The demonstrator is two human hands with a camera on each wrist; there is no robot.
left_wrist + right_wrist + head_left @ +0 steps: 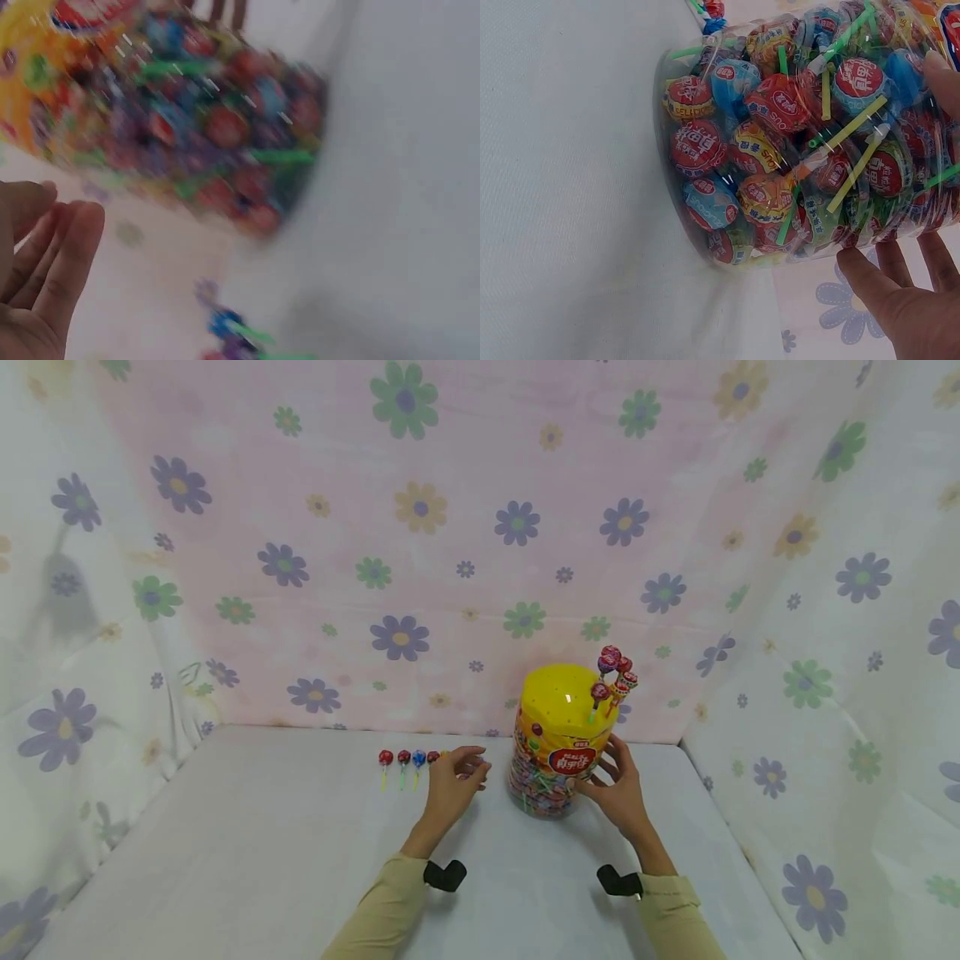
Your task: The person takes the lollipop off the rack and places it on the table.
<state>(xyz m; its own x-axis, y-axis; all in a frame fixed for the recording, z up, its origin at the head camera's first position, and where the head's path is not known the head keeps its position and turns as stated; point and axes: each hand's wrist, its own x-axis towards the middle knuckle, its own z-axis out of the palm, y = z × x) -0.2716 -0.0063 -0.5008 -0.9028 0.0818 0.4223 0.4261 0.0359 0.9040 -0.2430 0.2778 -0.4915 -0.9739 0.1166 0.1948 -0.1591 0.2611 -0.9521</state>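
Note:
A clear plastic jar [536, 777] packed with wrapped lollipops stands upright on the right half of the table, under a yellow lid [558, 693]. Several lollipops [611, 656] stick up from the lid's right edge. My right hand [624, 789] grips the jar's right side, thumb at the front and fingers behind; the right wrist view shows those fingers [874, 281] against the plastic. To the jar's left, my left hand [452, 781] hovers with fingers loosely bent. Nothing shows between its thumb and fingers [71, 259]. It partly hides a row of lollipops [402, 758].
A white cloth covers the table [285, 835]. Flowered curtains [465, 593] hang at the back and along both sides. The lollipop row lies near the table's back edge, sticks toward me. A black wrist strap [446, 876] sits on the left sleeve.

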